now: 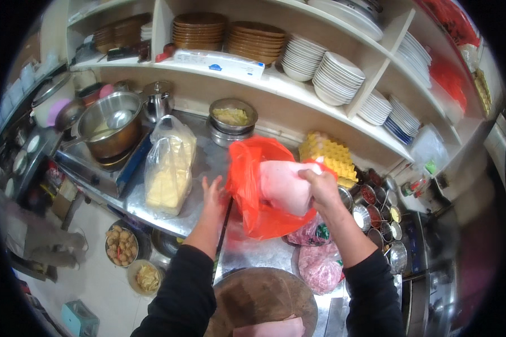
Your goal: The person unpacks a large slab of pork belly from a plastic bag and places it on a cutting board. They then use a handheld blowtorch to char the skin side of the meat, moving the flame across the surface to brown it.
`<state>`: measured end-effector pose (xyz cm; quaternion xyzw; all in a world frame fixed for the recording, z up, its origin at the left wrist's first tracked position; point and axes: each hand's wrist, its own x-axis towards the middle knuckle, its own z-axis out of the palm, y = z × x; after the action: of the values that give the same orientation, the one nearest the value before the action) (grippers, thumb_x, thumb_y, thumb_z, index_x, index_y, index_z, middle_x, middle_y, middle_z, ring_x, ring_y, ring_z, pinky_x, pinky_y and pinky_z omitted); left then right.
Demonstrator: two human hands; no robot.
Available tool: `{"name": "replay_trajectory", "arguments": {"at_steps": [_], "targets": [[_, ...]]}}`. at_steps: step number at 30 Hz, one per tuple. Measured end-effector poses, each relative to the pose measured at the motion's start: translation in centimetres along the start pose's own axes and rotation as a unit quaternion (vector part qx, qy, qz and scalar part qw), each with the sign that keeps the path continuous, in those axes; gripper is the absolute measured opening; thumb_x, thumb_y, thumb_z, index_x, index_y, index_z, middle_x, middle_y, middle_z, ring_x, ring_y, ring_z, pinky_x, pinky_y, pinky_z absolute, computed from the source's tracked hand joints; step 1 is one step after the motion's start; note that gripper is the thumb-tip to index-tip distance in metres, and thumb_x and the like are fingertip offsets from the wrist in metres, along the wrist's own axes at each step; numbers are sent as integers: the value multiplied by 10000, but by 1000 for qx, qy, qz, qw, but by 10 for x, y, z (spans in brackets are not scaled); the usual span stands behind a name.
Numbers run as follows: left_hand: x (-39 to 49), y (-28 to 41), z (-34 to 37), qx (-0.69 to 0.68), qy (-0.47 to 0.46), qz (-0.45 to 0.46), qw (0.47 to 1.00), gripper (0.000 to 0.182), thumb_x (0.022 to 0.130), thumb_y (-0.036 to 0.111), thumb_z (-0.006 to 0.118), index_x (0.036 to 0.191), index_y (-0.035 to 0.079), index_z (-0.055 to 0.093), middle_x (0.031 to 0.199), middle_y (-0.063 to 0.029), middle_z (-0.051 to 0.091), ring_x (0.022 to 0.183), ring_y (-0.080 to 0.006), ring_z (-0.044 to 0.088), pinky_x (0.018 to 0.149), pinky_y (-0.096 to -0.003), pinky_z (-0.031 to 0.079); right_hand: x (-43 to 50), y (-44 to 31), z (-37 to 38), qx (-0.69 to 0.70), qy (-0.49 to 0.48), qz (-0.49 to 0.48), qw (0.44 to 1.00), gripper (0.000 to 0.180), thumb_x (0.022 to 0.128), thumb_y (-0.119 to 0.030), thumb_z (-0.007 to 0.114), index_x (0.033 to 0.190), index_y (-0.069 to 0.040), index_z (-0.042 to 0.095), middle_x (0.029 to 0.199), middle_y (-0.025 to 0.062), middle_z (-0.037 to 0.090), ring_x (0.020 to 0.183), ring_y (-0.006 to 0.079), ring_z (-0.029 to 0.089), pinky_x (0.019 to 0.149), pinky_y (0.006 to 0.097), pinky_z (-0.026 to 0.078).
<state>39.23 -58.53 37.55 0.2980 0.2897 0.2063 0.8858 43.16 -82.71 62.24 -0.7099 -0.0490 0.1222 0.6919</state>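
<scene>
My right hand [322,185] grips a thick slab of pale pink raw meat [280,179], which is partly inside a red plastic bag [246,198]. Just left of the bag is my left hand [213,193], fingers spread and holding nothing; whether a fingertip touches the plastic I cannot tell. A clear bag of pale yellow blocks [168,181] stands on the steel counter to its left. Below the red bag sits a round wooden chopping block [263,290], with another piece of pink meat [274,328] at its near edge. Bags of minced meat [320,265] lie under my right forearm.
Yellow egg trays [329,158] and several seasoning pots [375,215] line the right. A large steel pot [109,122] rests at left. Shelves above hold stacked bowls [337,78]. Floor-level containers hold potato-like items [121,246]. A person's legs [55,244] show at far left.
</scene>
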Motion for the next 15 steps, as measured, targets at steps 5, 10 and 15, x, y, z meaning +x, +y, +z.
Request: {"name": "replay_trajectory", "arguments": {"at_steps": [5,10,15], "targets": [[-56,32,-7,223,-75,220,947,838,857,283,785,1554,149,338,1493,-112,457,1304,-285,521,1039,-406,452,12,45,1,84,6,53,995,240,836,-34,704,1010,128,669,974,202,716,838,285,731,726,401,589],[-141,2,0,392,-409,275,777,433,816,65,756,1220,17,608,1207,-148,663,1167,-224,622,1024,-369,468,11,72,24,33,-64,78,994,252,841,-70,713,1015,110,681,949,176,726,819,264,728,708,379,582],[-102,2,1,476,-167,205,839,323,790,50,757,1078,2,619,1051,-139,708,1039,-228,682,944,-357,524,4,65,43,-19,-93,50,994,262,858,-58,705,1059,110,686,984,176,729,856,247,722,736,365,574]]}}
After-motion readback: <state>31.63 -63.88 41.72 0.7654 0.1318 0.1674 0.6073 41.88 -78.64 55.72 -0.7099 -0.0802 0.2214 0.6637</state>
